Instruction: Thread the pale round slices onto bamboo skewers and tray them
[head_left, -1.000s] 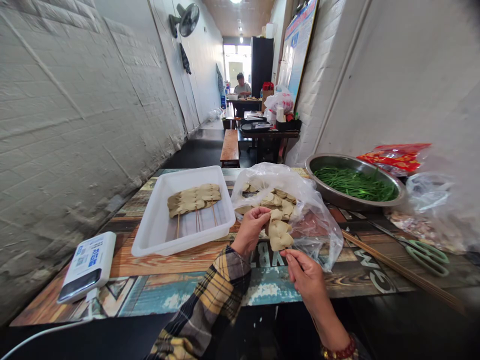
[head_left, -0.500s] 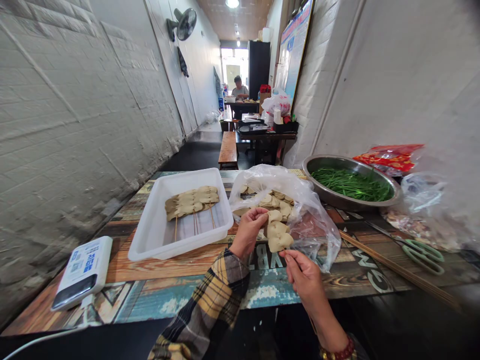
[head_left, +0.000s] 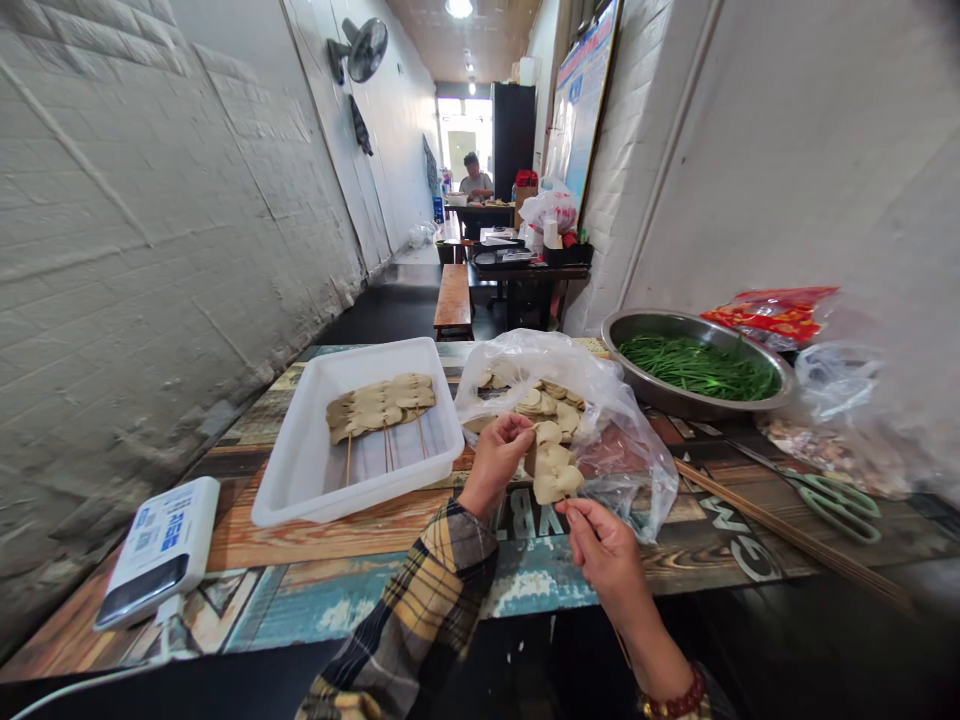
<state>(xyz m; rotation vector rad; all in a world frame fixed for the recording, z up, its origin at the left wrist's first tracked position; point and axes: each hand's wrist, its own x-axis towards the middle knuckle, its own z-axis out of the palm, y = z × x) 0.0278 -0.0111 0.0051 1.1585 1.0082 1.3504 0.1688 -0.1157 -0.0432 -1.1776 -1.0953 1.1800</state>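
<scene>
My left hand (head_left: 501, 455) pinches the top of a skewer of beige tofu slices (head_left: 553, 468), its fingers closed on the uppermost slice. My right hand (head_left: 604, 548) is closed on the lower end of the thin bamboo stick, just under the bottom slice. Right behind the skewer lies an open clear plastic bag (head_left: 600, 420) with more loose slices inside. To the left stands a white plastic tray (head_left: 307, 470) holding several finished skewers (head_left: 381, 402).
A metal bowl of green chives (head_left: 694, 365) stands at the back right, with red and clear bags (head_left: 840, 390) beside it. Green-handled scissors (head_left: 829, 495) and a bundle of bamboo sticks (head_left: 787, 535) lie at the right. A white device (head_left: 161, 545) sits at the left. A person sits far down the corridor.
Both hands and the skewer stay nearly in place; the view has drifted slightly, and the left fingers have shifted a little on the top slice.
</scene>
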